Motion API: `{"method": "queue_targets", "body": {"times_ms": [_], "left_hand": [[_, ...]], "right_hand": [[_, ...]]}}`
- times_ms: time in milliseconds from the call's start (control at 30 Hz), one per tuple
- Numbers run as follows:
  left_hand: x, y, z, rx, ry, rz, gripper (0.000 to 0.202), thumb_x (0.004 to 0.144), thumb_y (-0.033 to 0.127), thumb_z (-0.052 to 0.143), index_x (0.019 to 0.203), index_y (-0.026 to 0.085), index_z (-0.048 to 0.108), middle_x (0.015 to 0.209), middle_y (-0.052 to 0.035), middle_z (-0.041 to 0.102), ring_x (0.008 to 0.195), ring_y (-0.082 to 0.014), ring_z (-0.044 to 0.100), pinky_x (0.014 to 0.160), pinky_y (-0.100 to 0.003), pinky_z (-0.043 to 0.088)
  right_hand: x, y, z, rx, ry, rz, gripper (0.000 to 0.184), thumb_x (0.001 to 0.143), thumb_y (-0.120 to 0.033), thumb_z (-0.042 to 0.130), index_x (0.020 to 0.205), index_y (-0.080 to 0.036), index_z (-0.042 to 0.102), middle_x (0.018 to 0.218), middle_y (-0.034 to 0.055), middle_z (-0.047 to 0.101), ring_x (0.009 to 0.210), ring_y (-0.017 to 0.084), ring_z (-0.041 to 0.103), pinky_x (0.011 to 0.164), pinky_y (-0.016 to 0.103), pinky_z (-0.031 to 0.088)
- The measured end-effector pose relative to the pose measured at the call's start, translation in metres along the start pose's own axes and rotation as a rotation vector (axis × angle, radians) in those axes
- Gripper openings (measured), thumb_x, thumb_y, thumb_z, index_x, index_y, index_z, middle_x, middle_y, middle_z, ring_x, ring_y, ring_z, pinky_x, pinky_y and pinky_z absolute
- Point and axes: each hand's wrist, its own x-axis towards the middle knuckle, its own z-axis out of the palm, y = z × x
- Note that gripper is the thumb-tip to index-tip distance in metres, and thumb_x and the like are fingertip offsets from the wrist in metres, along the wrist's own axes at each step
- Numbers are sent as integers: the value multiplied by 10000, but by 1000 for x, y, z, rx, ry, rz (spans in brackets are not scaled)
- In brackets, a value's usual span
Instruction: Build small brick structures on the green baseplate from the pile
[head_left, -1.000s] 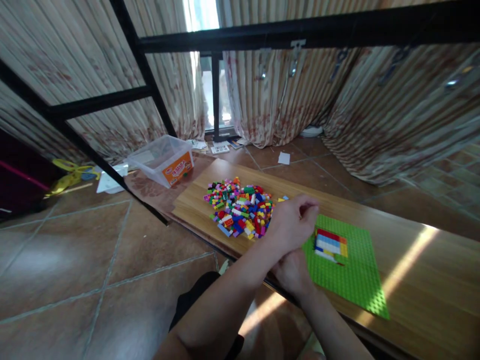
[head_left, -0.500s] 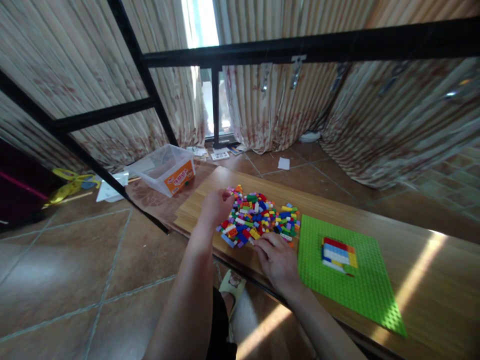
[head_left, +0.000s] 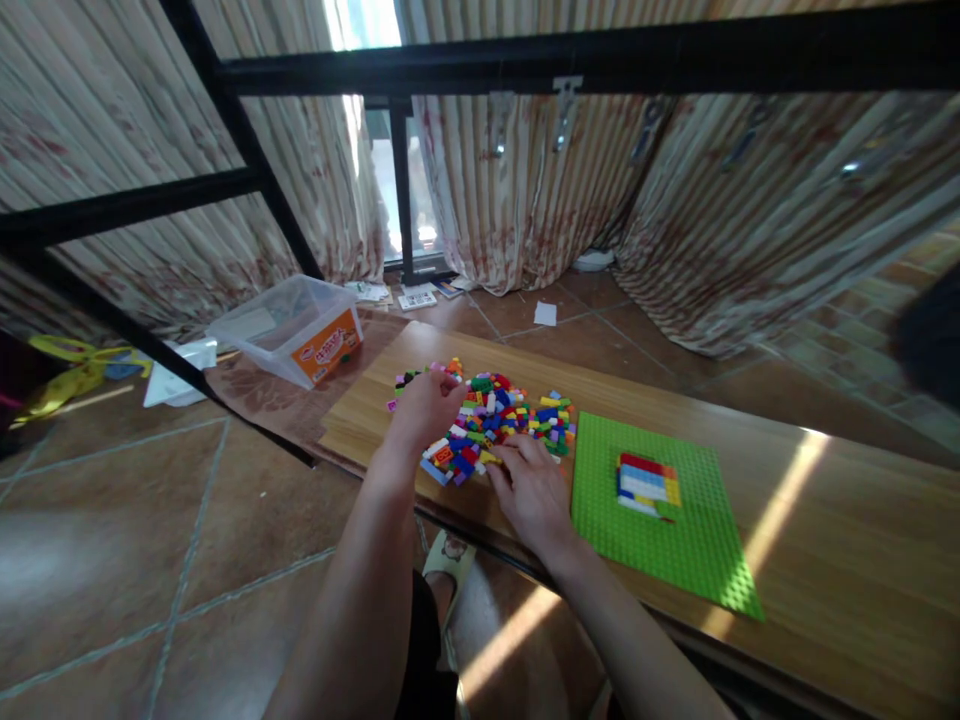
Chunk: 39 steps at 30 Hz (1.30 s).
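At far left we saw a bright yellow strap-like item [head_left: 82,365] on the tiled floor. Next came an open, clear plastic bin [head_left: 247,345] with an orange printed label [head_left: 327,345] on its side, standing on a brownish patterned mat [head_left: 289,410] just beyond the end of the long wooden surface [head_left: 360,425].

On that surface, we found the left hand [head_left: 429,405] palm down over the left part of a spread heap of small multicoloured plastic bricks [head_left: 487,408], its fingers bent inward; we could not tell whether it grasped a brick. The heap lay between the bin and the baseplate. The right hand [head_left: 534,492] reached to the heap's near edge, fingers curled among the bricks; whether it had closed on one we could not tell.

To the right, just beside the heap, we saw a flat green studded baseplate [head_left: 645,560]. Upon it sat a compact brick assembly [head_left: 646,485] with red, light blue, white and yellow parts. A slanting strip of sunlight [head_left: 787,490] crossed the surface farther right.
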Motion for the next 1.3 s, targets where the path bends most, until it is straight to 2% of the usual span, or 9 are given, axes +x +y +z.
{"method": "queue_targets", "body": {"times_ms": [300,533,600,700,800,900,1033,1133,1300], "left_hand": [[4,7,11,-15,-24,45,271,802,339,523,780,139,705,620,-29,629,616,-158,541,575,-246,348],[4,9,11,-69,-28,29,263,779,342,542,743,132,697,582,-16,598,570,-146,509,540,-247,329],[3,12,10,-152,-83,61,258,774,347,557,752,129,693,583,-6,593,556,-135,497,524,-240,330],[-1,22,16,-346,-262,184,266,789,355,559,817,130,697,651,-4,626,595,-128,523,539,-225,371],[-11,39,34,-499,-428,306,260,800,336,565,891,133,699,769,-24,671,693,-133,576,616,-223,431],[-24,58,62,-543,-560,341,244,798,295,570,916,127,701,764,-27,673,670,-127,573,611,-223,436],[-43,80,96,-540,-591,376,170,785,219,562,809,134,707,728,-16,660,653,-112,555,609,-213,424],[-57,92,113,-584,-576,256,137,776,196,566,781,133,688,658,-7,640,594,-106,545,570,-212,422],[-72,107,133,-672,-527,-19,106,794,202,579,751,138,651,598,-2,623,550,-106,575,518,-204,430]], "right_hand": [[0,2,1,-43,-58,10,127,871,-207,598,979,-205,666,992,66,649,936,232,550,852,369,455],[-1,4,-9,131,43,33,132,912,-192,536,962,-191,658,971,66,656,931,208,585,841,332,468],[-2,6,-18,235,91,74,139,923,-197,518,961,-193,652,977,62,653,912,186,600,821,309,476],[-7,17,-35,400,152,156,128,917,-227,527,925,-205,653,926,44,648,858,165,612,778,289,483],[-18,36,-54,582,171,260,118,881,-288,573,889,-212,663,857,28,647,781,156,615,708,279,497],[-32,59,-71,765,166,411,177,844,-356,611,906,-199,666,816,24,661,696,148,621,642,274,509],[-51,82,-89,794,90,494,224,822,-390,631,891,-183,681,679,4,649,611,135,589,606,267,489],[-62,93,-99,711,62,488,225,831,-388,613,915,-195,692,780,19,683,681,143,611,655,281,502],[-77,100,-118,352,73,423,229,783,-344,667,983,-234,691,978,30,659,735,141,621,695,296,507]]}}
